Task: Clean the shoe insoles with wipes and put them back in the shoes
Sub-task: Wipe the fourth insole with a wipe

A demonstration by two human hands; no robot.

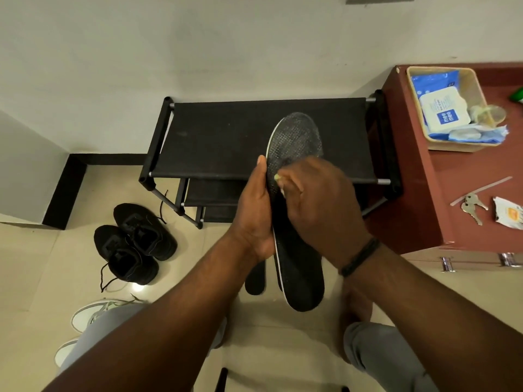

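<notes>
Insole (297, 250), black with a pale edge, stands lengthwise in front of the person, heel end nearest and toe end pointing away over the shoe rack. Left hand (256, 213) holds it along its left edge, thumb laid up the rim and fingers curled behind, so that grip is closed on the insole. Right hand (317, 193) lies over the middle of the insole with its fingers curled down onto the surface; a small pale bit shows at the fingertips, but whether that grip pinches a wipe I cannot tell. A dark band (359, 257) circles the right wrist. Just below the left hand a second black insole (254, 281) shows, mostly hidden behind the hand and the first one.

On the tiled floor (34, 264) to the left sit two black lace-up shoes (135, 244), side by side and touching, laces loose. Nearer, at the lower left, parts of two white shoes (87, 315) peek out beside a grey trouser leg.

Farther off, the black shoe rack (226, 137) stands against the wall. To its right a reddish-brown worktop (452, 179) carries keys (471, 206), a torn wrapper (509, 213), and, at the back, a beige basket (478, 89) holding a blue pack of wipes (441, 108) with a white lid
</notes>
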